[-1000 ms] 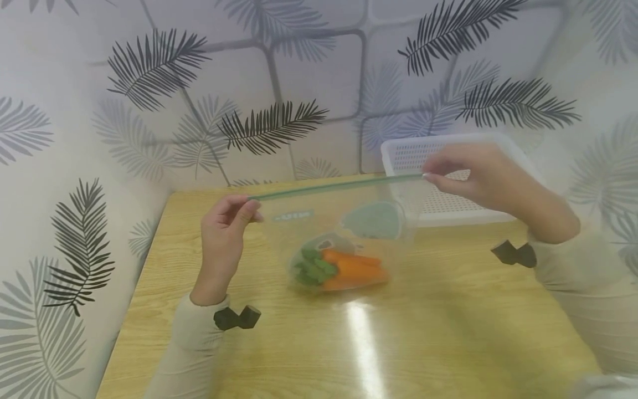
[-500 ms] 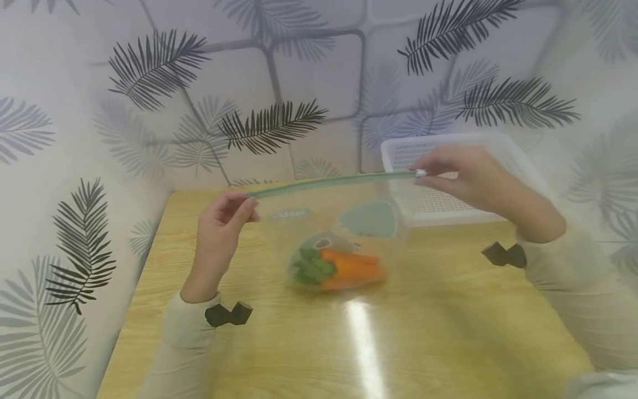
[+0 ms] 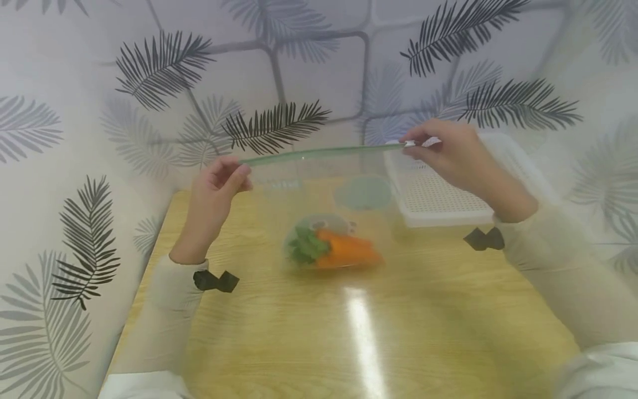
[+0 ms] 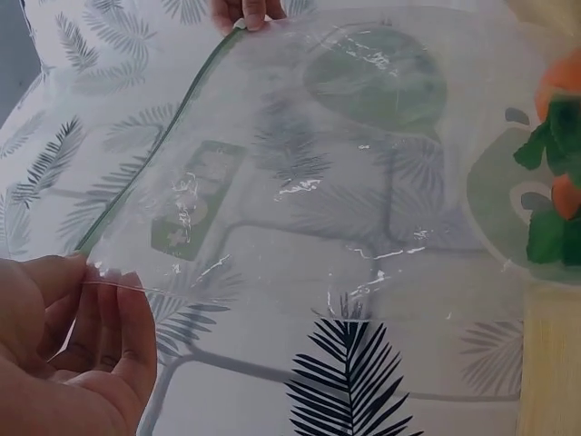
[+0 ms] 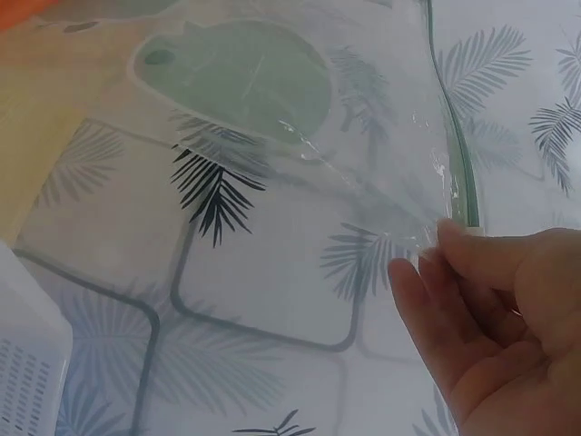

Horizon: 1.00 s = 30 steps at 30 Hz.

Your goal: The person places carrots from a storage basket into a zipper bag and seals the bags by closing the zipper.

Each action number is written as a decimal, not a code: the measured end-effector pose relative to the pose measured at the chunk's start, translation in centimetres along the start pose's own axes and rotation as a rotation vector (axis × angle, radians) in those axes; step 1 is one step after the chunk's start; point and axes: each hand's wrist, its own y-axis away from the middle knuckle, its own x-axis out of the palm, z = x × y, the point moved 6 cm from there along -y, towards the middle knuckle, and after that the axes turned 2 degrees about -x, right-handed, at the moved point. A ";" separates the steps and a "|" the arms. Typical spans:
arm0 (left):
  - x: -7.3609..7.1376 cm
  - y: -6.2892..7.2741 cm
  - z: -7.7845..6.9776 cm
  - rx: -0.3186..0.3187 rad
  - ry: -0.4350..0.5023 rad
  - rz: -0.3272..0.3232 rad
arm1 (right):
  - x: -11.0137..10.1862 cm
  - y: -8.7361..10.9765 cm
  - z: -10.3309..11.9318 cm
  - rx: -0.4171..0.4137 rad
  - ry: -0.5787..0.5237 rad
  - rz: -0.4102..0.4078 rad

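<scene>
A clear zip bag (image 3: 319, 188) with a green zip strip and green printed shapes hangs between both hands. Carrots (image 3: 349, 250) with green leafy tops lie at its bottom. My left hand (image 3: 214, 205) pinches the left end of the zip strip between thumb and fingers; the left wrist view shows the same hand (image 4: 82, 345) at that corner. With thumb and fingertips, my right hand (image 3: 451, 160) pinches the other end, where a small white slider (image 3: 410, 143) sits. In the right wrist view the right hand (image 5: 499, 318) covers most of that slider.
A white perforated plastic basket (image 3: 443, 219) stands at the back right of the wooden table (image 3: 279, 332), behind the bag and right hand. A wall (image 3: 319, 72) with leaf patterns rises directly behind the table.
Both hands have risen with the bag, lifting the carrots in it. The right hand has shifted left a little, and the white slider now shows at its fingertips.
</scene>
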 end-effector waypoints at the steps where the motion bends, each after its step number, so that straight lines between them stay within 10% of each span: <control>1: -0.3 -0.5 0.2 -0.006 -0.010 -0.006 | 0.4 -0.4 -0.3 0.014 0.007 -0.003; 16: -1.4 -9.5 2.9 -0.007 -0.097 -0.076 | 4.4 -6.4 -5.3 0.232 0.074 0.076; 22: 0.0 -12.8 3.7 -0.056 -0.136 -0.084 | 4.4 -8.1 -8.3 0.223 0.134 -0.042; 30: 1.2 -12.9 4.0 0.031 -0.160 -0.026 | 5.1 -7.1 -10.1 0.147 0.168 -0.099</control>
